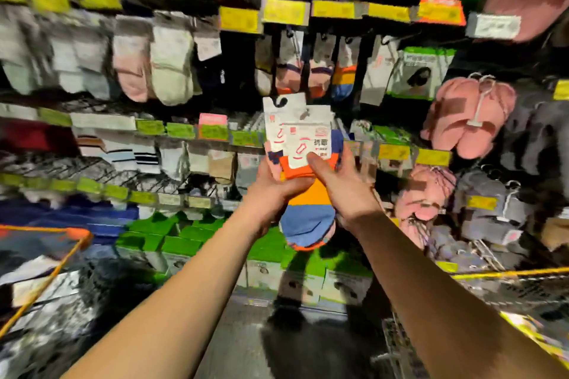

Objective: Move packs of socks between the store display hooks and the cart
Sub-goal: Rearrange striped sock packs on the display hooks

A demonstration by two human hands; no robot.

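Observation:
A pack of socks (303, 194) in orange, yellow and blue, with a white card header and a black hanger hook at its top, is held upright in front of the display. My left hand (271, 191) grips its left side from below. My right hand (341, 184) pinches its right side, thumb on the white card. Just above the pack, similar packs of socks (320, 71) hang on display hooks. The cart's wire rim with a yellow edge (508, 274) shows at the lower right.
Rows of hanging socks with yellow price tags (284, 11) fill the wall. Pink slippers (468, 115) hang at the right. Green and white boxes (184, 243) sit on the low shelf. An orange-rimmed basket (77, 235) is at the left.

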